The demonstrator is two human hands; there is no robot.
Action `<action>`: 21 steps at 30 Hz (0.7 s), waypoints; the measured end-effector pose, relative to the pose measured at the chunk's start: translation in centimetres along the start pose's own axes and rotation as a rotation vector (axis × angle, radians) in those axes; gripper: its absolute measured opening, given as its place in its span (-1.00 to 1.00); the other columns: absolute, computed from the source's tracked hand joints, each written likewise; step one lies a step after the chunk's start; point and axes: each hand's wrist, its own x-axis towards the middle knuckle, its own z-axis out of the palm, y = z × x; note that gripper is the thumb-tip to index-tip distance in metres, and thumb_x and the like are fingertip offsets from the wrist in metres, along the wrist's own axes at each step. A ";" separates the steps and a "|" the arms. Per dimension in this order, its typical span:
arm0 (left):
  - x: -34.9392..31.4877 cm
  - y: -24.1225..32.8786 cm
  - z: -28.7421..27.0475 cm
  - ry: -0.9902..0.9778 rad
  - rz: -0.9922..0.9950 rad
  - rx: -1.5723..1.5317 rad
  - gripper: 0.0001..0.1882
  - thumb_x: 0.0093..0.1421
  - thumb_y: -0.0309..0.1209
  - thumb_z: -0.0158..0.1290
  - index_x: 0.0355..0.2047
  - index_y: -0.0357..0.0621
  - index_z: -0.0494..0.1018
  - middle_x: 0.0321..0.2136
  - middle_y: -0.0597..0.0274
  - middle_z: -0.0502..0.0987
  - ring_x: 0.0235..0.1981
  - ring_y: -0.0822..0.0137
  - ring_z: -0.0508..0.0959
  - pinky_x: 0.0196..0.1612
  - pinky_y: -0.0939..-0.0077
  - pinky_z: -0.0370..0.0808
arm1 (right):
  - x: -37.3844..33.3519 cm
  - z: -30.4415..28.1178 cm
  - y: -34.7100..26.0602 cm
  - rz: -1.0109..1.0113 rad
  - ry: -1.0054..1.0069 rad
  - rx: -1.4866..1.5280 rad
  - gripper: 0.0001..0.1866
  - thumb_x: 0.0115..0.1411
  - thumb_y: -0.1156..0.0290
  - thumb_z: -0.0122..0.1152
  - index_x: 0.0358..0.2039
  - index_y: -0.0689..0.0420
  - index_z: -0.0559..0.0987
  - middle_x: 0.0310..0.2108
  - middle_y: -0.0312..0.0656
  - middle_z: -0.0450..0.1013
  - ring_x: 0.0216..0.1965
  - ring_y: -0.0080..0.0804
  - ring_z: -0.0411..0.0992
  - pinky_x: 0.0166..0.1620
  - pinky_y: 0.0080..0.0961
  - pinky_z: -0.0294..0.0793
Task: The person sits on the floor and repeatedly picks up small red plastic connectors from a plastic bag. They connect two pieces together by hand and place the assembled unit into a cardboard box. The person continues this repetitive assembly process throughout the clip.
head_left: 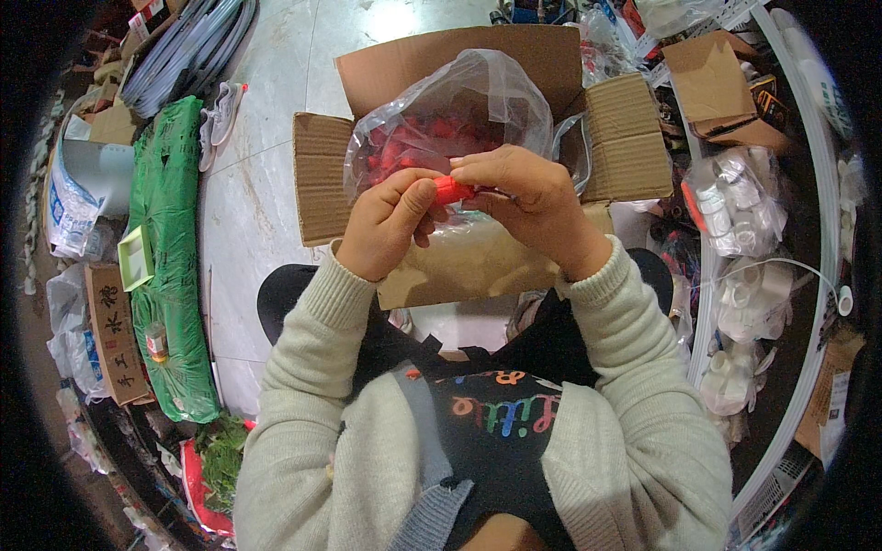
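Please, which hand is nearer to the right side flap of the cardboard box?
The right hand: it is just left of the right side flap. The left hand is farther left, across the red piece.

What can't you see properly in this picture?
All in the head view:
Red thing: the left hand and right hand cover parts of it.
Dark thing by the right hand: too small, and partly hidden by that hand.
Red pieces in the box: the cloudy plastic bag and the hands hide many.
Inside the green package: its wrapping hides that.
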 end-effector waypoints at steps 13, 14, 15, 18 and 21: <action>0.6 -0.5 0.8 0.145 0.240 -0.048 -0.71 0.14 -0.51 -0.02 -0.11 -0.27 0.31 -0.26 0.26 0.43 -0.28 0.53 0.41 -0.21 0.68 0.39 | -0.1 -0.4 -1.6 0.204 -0.276 0.124 -0.62 0.01 0.09 0.14 -0.37 0.18 0.54 -0.50 -0.08 0.46 -0.52 -0.24 0.43 -0.44 -0.43 0.38; 0.7 -0.6 0.7 0.136 0.232 -0.068 -0.71 0.14 -0.51 -0.02 -0.11 -0.27 0.31 -0.26 0.26 0.42 -0.28 0.53 0.41 -0.21 0.68 0.40 | -0.2 -0.3 -1.8 0.134 -0.319 0.198 -0.62 0.01 0.08 0.14 -0.36 0.18 0.54 -0.49 -0.08 0.46 -0.51 -0.25 0.44 -0.42 -0.44 0.39; 0.7 -0.6 0.6 0.128 0.224 -0.088 -0.71 0.13 -0.51 -0.02 -0.11 -0.28 0.31 -0.25 0.26 0.42 -0.27 0.52 0.41 -0.20 0.68 0.40 | -0.2 -0.5 -2.2 0.119 -0.340 0.237 -0.61 0.05 0.08 0.10 -0.34 0.19 0.54 -0.46 -0.08 0.47 -0.45 -0.25 0.45 -0.38 -0.46 0.40; 0.6 -0.5 0.5 0.120 0.223 -0.089 -0.71 0.13 -0.52 -0.03 -0.11 -0.28 0.31 -0.25 0.26 0.42 -0.27 0.52 0.41 -0.21 0.67 0.41 | 0.0 -0.9 -2.3 0.090 -0.123 0.204 -0.60 0.08 0.06 0.06 -0.35 0.19 0.54 -0.47 -0.08 0.47 -0.44 -0.24 0.45 -0.37 -0.45 0.39; 0.5 -0.5 0.5 0.122 0.218 -0.057 -0.71 0.13 -0.51 -0.02 -0.12 -0.28 0.31 -0.24 0.25 0.41 -0.27 0.52 0.41 -0.23 0.67 0.42 | 0.1 -0.8 -0.8 0.228 -0.075 0.047 -0.57 0.11 0.05 0.01 -0.30 0.21 0.53 -0.46 -0.08 0.47 -0.44 -0.19 0.44 -0.37 -0.47 0.38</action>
